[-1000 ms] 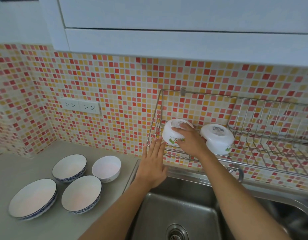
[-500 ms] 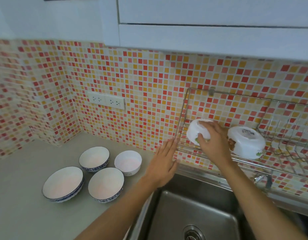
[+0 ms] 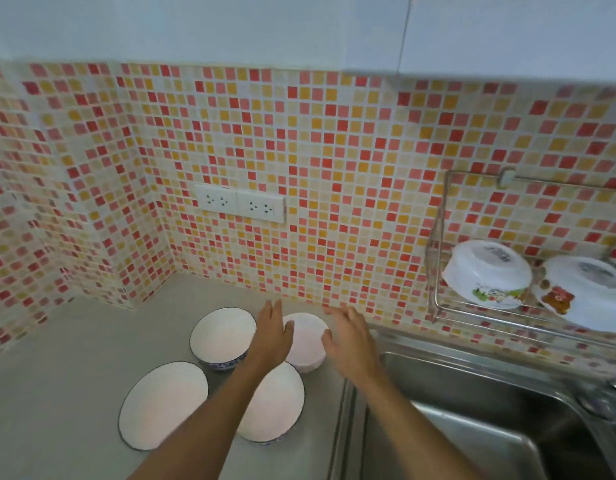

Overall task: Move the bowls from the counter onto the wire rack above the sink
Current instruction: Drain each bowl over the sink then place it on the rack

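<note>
**Both hands open around the small white bowl by the sink**

From the head camera, the sink (image 3: 479, 420) is my landmark. Just left of it, on the grey counter (image 3: 57, 393), four bowls stand upright. The small white bowl (image 3: 308, 344) is the nearest to the sink, close to the tiled wall (image 3: 334, 168). The left hand (image 3: 270, 336) is at the left side of this bowl, fingers straight and spread, gripping nothing. The right hand (image 3: 350, 341) is at its right side, between the bowl and the sink edge, fingers also loose and spread. Whether the hands touch the bowl, I cannot tell.

Further left of the sink are three blue-rimmed bowls: one (image 3: 221, 336) near the wall, one (image 3: 275, 407) partly under the left forearm, and the widest one (image 3: 163, 405) farthest from the sink.

Above the sink, the wire rack (image 3: 438, 299) hangs on the wall. Two white bowls lie upside down in it, a left one (image 3: 486, 271) and a right one (image 3: 590, 292), side by side.

Far left of the sink, a double socket (image 3: 239, 203) sits in the tiles.
</note>
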